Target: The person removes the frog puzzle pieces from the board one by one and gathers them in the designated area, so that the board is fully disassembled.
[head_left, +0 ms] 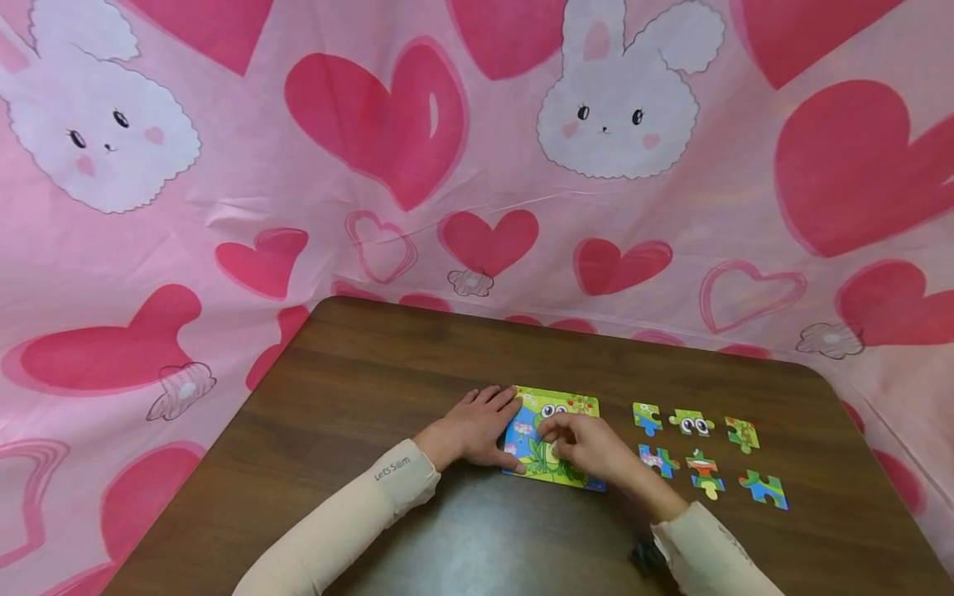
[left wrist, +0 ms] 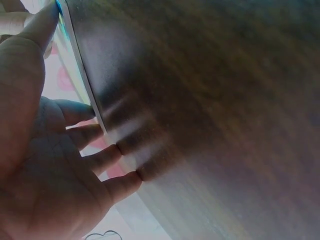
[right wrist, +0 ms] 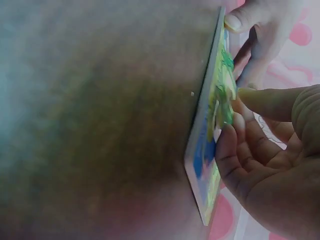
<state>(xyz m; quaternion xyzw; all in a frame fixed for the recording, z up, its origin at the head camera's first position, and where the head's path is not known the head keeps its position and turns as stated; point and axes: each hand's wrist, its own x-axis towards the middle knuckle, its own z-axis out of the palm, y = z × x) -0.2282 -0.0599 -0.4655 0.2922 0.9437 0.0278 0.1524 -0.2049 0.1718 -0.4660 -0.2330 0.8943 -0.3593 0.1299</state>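
A small frog puzzle board lies flat on the brown table. My left hand rests at its left side, fingers spread, with the thumb on the board's near left corner. In the left wrist view the fingers of that hand are extended beside the board's edge. Over the middle of the board, my right hand has curled fingers. The right wrist view shows its thumb and fingers pinching a green puzzle piece, which stands slightly raised from the board; the hand covers part of the picture.
Loose puzzle pieces lie in two rows right of the board, among them one with frog eyes and a blue-green one. A dark object sits by the right sleeve. A pink heart-and-rabbit cloth hangs behind the table.
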